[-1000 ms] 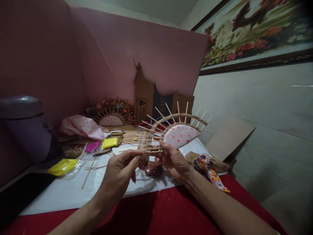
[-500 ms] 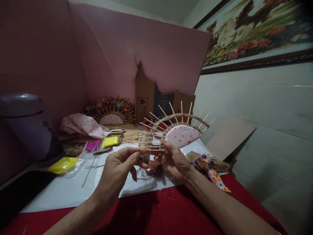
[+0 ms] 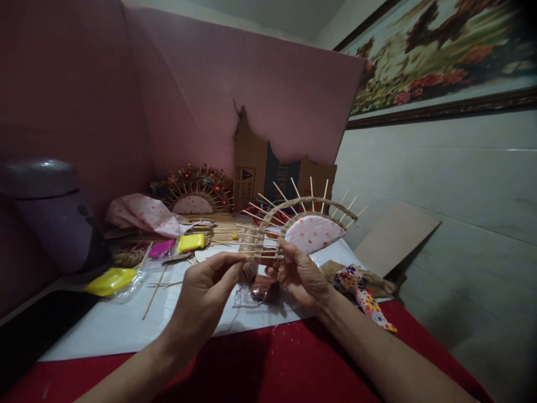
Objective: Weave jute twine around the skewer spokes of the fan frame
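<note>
As hands (image 3: 304, 274) clamp left end of half-round brown-twine-and-stick frame (image 3: 312, 232) over white sheet (image 3: 117, 331), tan twine roll (image 3: 250, 268) and torn brown cardboard (image 3: 250, 150) stand behind it, partly blocked; flower-print fabric (image 3: 356, 284) right of it.

hands (image 3: 304, 275) 2 | dotted half-moons (image 3: 314, 233) 2 | yellow packets (image 3: 111, 281) 2 | magenta packet (image 3: 161, 249) 1

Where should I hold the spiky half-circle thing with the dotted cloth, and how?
Probably by the dotted half-disc, fingers pinching its straight lower edge from below. That edge looks free of spikes, while thin sticks fan out from the curved side and might bend. The right hand holds its left end, so pick a spot farther right.
</note>
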`<action>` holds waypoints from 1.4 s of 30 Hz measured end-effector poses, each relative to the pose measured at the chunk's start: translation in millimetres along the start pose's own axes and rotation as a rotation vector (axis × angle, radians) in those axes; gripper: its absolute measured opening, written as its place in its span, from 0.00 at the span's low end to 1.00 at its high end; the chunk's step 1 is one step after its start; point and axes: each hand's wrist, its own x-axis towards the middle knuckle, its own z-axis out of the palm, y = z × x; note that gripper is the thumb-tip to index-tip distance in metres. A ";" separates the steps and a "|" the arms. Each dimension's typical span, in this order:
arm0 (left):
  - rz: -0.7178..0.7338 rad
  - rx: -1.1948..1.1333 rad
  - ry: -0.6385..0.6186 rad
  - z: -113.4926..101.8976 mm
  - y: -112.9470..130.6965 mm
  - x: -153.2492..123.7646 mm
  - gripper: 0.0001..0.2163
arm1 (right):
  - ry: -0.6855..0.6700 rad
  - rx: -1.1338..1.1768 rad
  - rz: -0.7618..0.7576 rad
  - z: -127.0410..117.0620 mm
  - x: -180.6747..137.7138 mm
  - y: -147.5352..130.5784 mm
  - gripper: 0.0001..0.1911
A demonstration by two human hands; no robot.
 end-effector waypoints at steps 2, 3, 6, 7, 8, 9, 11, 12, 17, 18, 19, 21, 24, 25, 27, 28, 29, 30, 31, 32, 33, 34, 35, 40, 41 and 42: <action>0.127 0.151 0.007 -1.3 -1.7 -0.3 0.06 | -0.006 -0.009 0.002 -0.3 0.0 -0.3 0.13; 0.192 0.232 0.008 -2.4 -2.7 0.0 0.06 | -0.005 -0.017 0.001 -0.4 -0.2 -0.5 0.13; 0.348 0.447 0.024 -6.7 -5.6 1.7 0.06 | 0.007 -0.063 0.009 0.0 -1.3 -0.7 0.12; 0.377 0.500 0.027 -8.0 -6.4 2.3 0.06 | 0.006 -0.082 0.010 0.4 -1.7 -0.7 0.12; 0.396 0.538 0.027 -9.1 -7.1 2.9 0.06 | 0.002 -0.102 0.011 0.9 -2.2 -0.8 0.12; 0.409 0.564 0.029 -9.9 -7.7 3.3 0.06 | -0.006 -0.120 0.013 1.5 -2.6 -0.9 0.12; 0.433 0.586 0.034 -10.5 -8.8 3.7 0.06 | -0.027 -0.144 0.015 2.4 -3.4 -1.2 0.12; 0.441 0.591 0.034 -10.4 -9.5 3.7 0.06 | -0.034 -0.148 0.016 2.6 -3.6 -1.3 0.12; 0.456 0.605 0.027 -8.9 -11.5 4.1 0.06 | -0.045 -0.132 0.032 1.7 -3.8 -0.6 0.11; 0.455 0.611 0.028 -8.8 -11.3 4.4 0.07 | -0.045 -0.126 0.043 1.3 -3.8 -0.3 0.11; 0.456 0.616 0.037 -8.7 -11.0 4.8 0.07 | -0.051 -0.121 0.057 0.9 -3.9 -0.1 0.11; 0.461 0.625 0.054 -9.0 -10.4 5.8 0.07 | -0.075 -0.123 0.090 0.3 -4.2 0.0 0.13; 0.469 0.629 0.071 -10.4 -10.5 7.5 0.07 | -0.112 -0.163 0.093 0.0 -4.8 -0.6 0.14; 0.469 0.632 0.073 -11.0 -10.9 8.1 0.07 | -0.117 -0.176 0.088 0.0 -4.9 -0.9 0.14; 0.470 0.650 0.082 -12.4 -11.9 9.4 0.07 | -0.122 -0.193 0.077 -0.2 -5.1 -1.2 0.14; 0.469 0.665 0.091 -13.1 -12.4 10.0 0.07 | -0.123 -0.201 0.075 -0.4 -5.1 -1.3 0.14; 0.468 0.681 0.099 -13.6 -12.9 10.6 0.07 | -0.124 -0.209 0.074 -0.6 -5.0 -1.3 0.14; 0.469 0.696 0.111 -14.1 -13.3 11.2 0.07 | -0.123 -0.215 0.072 -0.8 -4.9 -1.3 0.15; 0.469 0.709 0.121 -14.5 -13.7 11.7 0.07 | -0.121 -0.220 0.073 -0.9 -4.8 -1.3 0.15; 0.471 0.719 0.131 -14.9 -14.1 12.1 0.06 | -0.119 -0.221 0.074 -1.1 -4.7 -1.3 0.15; 0.477 0.723 0.141 -15.2 -14.5 12.4 0.06 | -0.117 -0.218 0.076 -1.2 -4.6 -1.3 0.16; 0.481 0.724 0.149 -15.4 -15.1 12.5 0.06 | -0.115 -0.210 0.077 -1.3 -4.6 -1.2 0.16; 0.482 0.726 0.151 -15.6 -15.7 12.6 0.06 | -0.112 -0.203 0.075 -1.4 -4.6 -1.2 0.15; 0.501 0.757 0.115 -15.9 -17.7 12.1 0.06 | -0.100 -0.193 0.075 -2.3 -5.0 -0.4 0.12; 0.512 0.761 0.111 -15.9 -17.6 12.1 0.06 | -0.110 -0.198 0.081 -2.3 -5.2 -0.4 0.13; 0.520 0.763 0.110 -15.9 -17.4 12.3 0.06 | -0.125 -0.204 0.088 -2.1 -5.3 -0.5 0.14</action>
